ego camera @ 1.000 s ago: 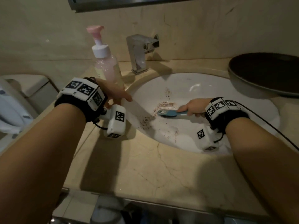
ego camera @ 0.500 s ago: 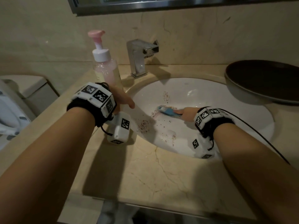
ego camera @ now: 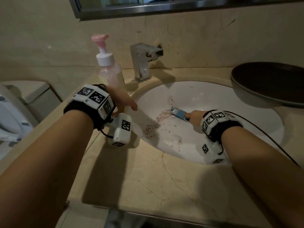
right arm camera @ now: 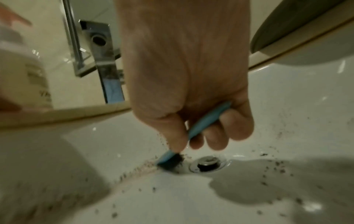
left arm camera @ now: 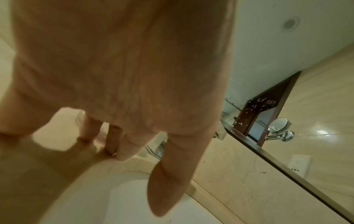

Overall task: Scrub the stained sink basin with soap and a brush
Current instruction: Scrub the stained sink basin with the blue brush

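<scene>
The white sink basin (ego camera: 205, 96) carries reddish-brown specks (ego camera: 148, 129) on its left slope and near the drain (right arm camera: 207, 164). My right hand (ego camera: 193, 116) grips a blue brush (ego camera: 178, 112), fingers curled round its handle (right arm camera: 204, 122), dark bristles (right arm camera: 171, 163) pressed on the basin just left of the drain. My left hand (ego camera: 122, 100) rests on the counter at the basin's left rim, fingers (left arm camera: 113, 141) straight and touching the marble, holding nothing. A pink-pump soap bottle (ego camera: 109, 69) stands just behind that hand.
A chrome faucet (ego camera: 143, 61) rises behind the basin. A dark round pan (ego camera: 269, 81) sits on the counter at the right, overhanging the rim. A mirror frame (ego camera: 148, 9) runs above. The marble counter (ego camera: 164, 181) ends at a front edge near me; a toilet (ego camera: 9, 116) stands left.
The brush has swept from the basin's centre up and leftward onto the stain, then slightly back right. My left hand stays on the rim. The head view has shifted lower.
</scene>
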`<control>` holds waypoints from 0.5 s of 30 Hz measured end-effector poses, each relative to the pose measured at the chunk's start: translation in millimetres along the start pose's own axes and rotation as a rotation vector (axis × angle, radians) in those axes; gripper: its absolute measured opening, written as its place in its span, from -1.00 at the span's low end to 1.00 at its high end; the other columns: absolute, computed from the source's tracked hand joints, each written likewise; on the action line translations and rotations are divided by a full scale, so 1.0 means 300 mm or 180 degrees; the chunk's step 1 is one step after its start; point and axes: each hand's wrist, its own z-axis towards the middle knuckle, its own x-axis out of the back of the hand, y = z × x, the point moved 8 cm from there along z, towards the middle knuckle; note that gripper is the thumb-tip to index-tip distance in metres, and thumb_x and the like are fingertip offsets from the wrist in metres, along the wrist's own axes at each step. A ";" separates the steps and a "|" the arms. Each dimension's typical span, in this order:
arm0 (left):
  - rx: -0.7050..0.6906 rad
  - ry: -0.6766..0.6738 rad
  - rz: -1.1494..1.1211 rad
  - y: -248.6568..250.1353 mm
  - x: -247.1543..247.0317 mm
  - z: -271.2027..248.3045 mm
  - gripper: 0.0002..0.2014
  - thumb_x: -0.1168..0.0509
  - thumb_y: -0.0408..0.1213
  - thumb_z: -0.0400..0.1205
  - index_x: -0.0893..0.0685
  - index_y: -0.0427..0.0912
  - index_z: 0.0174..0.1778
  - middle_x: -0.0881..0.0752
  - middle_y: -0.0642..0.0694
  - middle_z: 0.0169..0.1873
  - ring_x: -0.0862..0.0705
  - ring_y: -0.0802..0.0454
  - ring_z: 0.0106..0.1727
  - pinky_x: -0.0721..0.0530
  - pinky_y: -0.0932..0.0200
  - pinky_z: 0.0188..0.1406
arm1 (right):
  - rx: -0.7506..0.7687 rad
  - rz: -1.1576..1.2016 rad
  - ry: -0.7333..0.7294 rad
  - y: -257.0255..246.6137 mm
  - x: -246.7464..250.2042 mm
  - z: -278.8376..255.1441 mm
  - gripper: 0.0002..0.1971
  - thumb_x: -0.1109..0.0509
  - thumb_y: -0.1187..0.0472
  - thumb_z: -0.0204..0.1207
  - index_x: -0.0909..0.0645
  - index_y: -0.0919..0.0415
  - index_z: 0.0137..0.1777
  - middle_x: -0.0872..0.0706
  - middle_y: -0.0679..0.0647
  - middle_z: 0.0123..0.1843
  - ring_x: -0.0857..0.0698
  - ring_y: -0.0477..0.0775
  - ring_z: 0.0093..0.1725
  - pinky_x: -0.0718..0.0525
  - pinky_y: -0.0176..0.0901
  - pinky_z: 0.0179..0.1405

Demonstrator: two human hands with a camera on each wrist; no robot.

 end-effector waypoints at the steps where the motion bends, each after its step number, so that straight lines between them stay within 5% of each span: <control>1: -0.0003 -0.0013 0.0018 0.001 -0.001 0.001 -0.49 -0.32 -0.21 0.59 -0.42 -0.32 0.43 -0.57 -0.30 0.34 -0.54 -0.20 0.37 -0.50 -0.10 0.43 | 0.0121 0.0154 -0.0069 -0.005 -0.004 -0.006 -0.66 0.01 0.23 0.76 -0.38 0.13 0.48 -0.61 0.18 0.23 -0.66 0.16 0.01 -0.56 -0.25 -0.15; 3: 0.0003 -0.0041 0.0034 0.001 -0.006 0.004 -0.47 -0.33 -0.20 0.58 -0.42 -0.31 0.43 -0.58 -0.30 0.33 -0.55 -0.22 0.36 -0.52 -0.11 0.41 | 0.0317 0.0631 -0.0313 -0.015 -0.014 -0.033 -0.63 -0.04 0.30 0.73 -0.43 -0.23 0.28 -0.53 -0.03 -0.16 -0.46 -0.02 -0.39 -0.40 -0.49 -0.60; 5: 0.0011 -0.0043 0.0076 0.002 -0.006 0.005 -0.46 -0.36 -0.19 0.55 -0.43 -0.30 0.43 -0.59 -0.32 0.33 -0.57 -0.24 0.35 -0.53 -0.13 0.39 | 0.0459 0.0854 -0.0439 -0.043 -0.008 -0.056 -0.47 -0.06 0.38 0.69 -0.34 -0.34 0.38 -0.44 -0.09 -0.27 -0.37 -0.04 -0.45 -0.34 -0.50 -0.71; 7: -0.0007 -0.0010 0.0078 0.003 -0.004 0.005 -0.46 -0.36 -0.22 0.56 -0.43 -0.31 0.43 -0.58 -0.32 0.33 -0.56 -0.24 0.36 -0.53 -0.13 0.40 | 0.0463 0.0636 -0.0349 -0.050 -0.017 -0.023 -0.44 -0.05 0.37 0.69 -0.22 -0.21 0.56 -0.55 0.00 -0.05 -0.48 0.02 -0.33 -0.43 -0.41 -0.49; 10: -0.0047 -0.0084 0.0025 0.001 -0.002 0.001 -0.53 -0.31 -0.26 0.60 -0.44 -0.34 0.41 -0.58 -0.31 0.33 -0.56 -0.18 0.31 -0.50 -0.09 0.43 | 0.0227 0.0308 -0.0072 -0.018 -0.018 0.010 -0.49 -0.03 0.26 0.74 -0.06 0.07 0.67 -0.54 0.24 0.39 -0.61 0.17 0.12 -0.52 -0.14 0.04; 15: -0.0177 -0.0334 0.0252 -0.013 -0.010 0.005 -0.56 -0.33 -0.35 0.57 -0.50 -0.27 0.39 -0.57 -0.25 0.37 -0.56 -0.13 0.34 -0.50 -0.12 0.43 | -0.0012 0.0363 -0.0062 0.030 -0.007 -0.053 -0.48 -0.05 0.29 0.72 -0.10 0.09 0.66 -0.50 0.22 0.43 -0.58 0.19 0.29 -0.51 -0.21 0.18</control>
